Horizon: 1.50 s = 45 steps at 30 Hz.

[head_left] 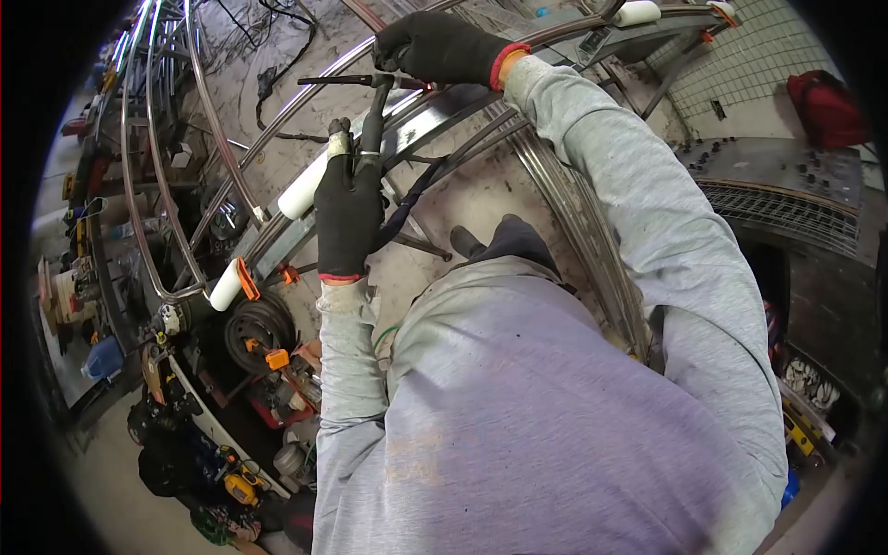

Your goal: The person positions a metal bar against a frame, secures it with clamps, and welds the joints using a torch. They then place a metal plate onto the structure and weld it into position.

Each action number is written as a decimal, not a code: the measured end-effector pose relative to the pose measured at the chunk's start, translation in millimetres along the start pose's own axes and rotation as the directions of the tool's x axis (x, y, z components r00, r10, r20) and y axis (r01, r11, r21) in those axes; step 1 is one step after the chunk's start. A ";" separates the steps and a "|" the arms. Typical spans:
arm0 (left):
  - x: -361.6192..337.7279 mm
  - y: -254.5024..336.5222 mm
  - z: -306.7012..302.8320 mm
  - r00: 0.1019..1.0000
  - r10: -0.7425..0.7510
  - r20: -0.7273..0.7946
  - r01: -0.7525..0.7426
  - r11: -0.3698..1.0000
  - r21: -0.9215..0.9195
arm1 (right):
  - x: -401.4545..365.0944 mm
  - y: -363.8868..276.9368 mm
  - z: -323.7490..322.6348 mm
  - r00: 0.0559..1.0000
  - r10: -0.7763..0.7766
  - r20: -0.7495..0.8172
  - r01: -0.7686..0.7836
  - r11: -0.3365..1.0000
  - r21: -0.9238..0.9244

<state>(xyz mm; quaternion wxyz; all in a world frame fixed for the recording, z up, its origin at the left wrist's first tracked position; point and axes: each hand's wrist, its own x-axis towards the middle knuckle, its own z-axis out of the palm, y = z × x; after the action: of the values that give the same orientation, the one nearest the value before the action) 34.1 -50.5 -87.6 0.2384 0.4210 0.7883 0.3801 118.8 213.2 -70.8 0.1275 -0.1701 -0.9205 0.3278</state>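
Observation:
My left hand point(349, 217), in a black glove with a red cuff, is closed around the handle of a TIG welding torch point(372, 125). One of its fingertips is wrapped in pale tape. The torch's long black back cap points left, and its head lies just below my right hand point(439, 48). That hand, gloved too, is closed in a fist above a curved metal frame point(435, 120); what it grips, if anything, is hidden. A dark cable point(412, 199) runs from beside my left wrist up to the right. A white roll point(303, 190) wraps the frame near my left hand.
Bent metal tubes point(153, 157) arch at the left. Orange clamps point(247, 277) and another white roll point(225, 285) sit on the frame's lower end. Long metal bars point(578, 213) lie on the right. A perforated metal table point(777, 180) stands further right. Yellow power tools point(242, 486) are low left.

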 end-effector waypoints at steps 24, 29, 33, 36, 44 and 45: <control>-2.2 7.5 2.8 0.996 -0.084 -0.038 0.071 0.962 -0.263 | 3.1 -1.8 1.9 0.999 -0.033 -0.010 0.033 0.999 0.028; -8.1 10.7 11.7 0.988 -0.129 -0.090 0.108 0.974 -0.200 | 4.0 -0.9 1.8 0.980 -0.173 -0.103 0.178 0.983 0.046; -8.7 0.2 18.3 0.984 -0.144 -0.104 0.134 0.986 -0.099 | 2.6 -1.3 2.0 0.983 -0.150 -0.108 0.159 0.984 0.077; -9.3 -3.3 25.7 0.981 0.005 -0.195 -0.009 1.000 -0.023 | 5.1 3.6 2.4 0.988 -0.124 -0.088 0.133 0.987 0.095; -11.1 6.9 25.0 0.980 -0.098 -0.174 0.090 0.995 -0.053 | 13.6 31.5 11.5 0.906 -0.422 -0.041 0.422 0.907 -0.012; -10.8 4.9 27.4 0.979 -0.105 -0.177 0.095 0.993 -0.064 | 12.4 33.8 13.0 0.892 -0.442 -0.093 0.445 0.895 0.013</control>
<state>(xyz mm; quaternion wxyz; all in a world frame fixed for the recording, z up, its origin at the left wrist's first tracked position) 61.3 -47.0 -99.3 0.1966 0.3381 0.8159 0.4258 110.8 235.4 -100.9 0.2420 0.0324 -0.9228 0.2979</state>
